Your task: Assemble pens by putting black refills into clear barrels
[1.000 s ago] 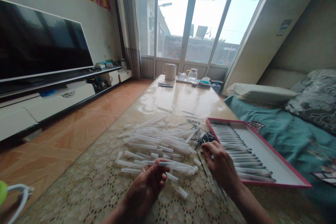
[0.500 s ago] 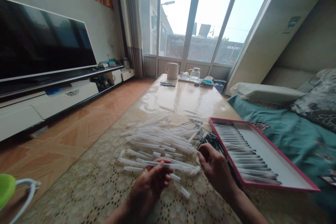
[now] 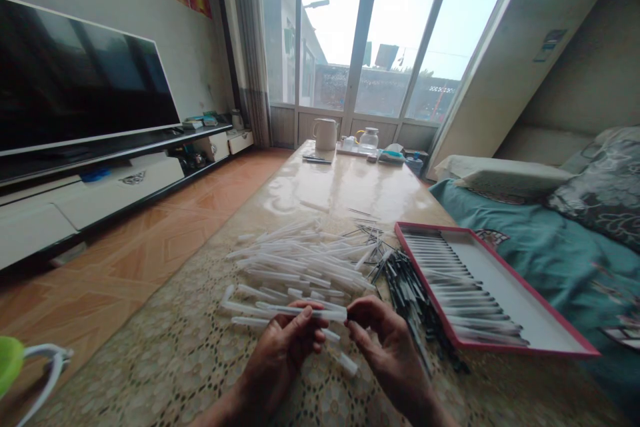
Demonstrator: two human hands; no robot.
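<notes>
My left hand [image 3: 293, 343] is closed around a translucent white pen barrel [image 3: 330, 313], held nearly level above the table. At the barrel's right end, the thumb and fingers of my right hand [image 3: 385, 340] pinch a small black end piece [image 3: 349, 315], partly hidden by the fingertips. It meets the barrel's end; how far it sits inside cannot be seen. Just beyond both hands lies a loose pile of white barrels [image 3: 295, 257]. A heap of black pen parts [image 3: 407, 290] lies to the right, with thin dark refills [image 3: 367, 240] behind it.
A red-rimmed box [image 3: 540, 303] at the right holds a row of pens [image 3: 463, 287]. One short white piece [image 3: 346, 363] lies near my hands. At the table's far end stand a pale jug [image 3: 326, 134] and a glass pot [image 3: 369, 140]. A bed [image 3: 500, 227] borders the right side.
My right hand has moved left from beside the black heap to the barrel's right end, bringing a black end piece against it. My left hand keeps hold of the barrel.
</notes>
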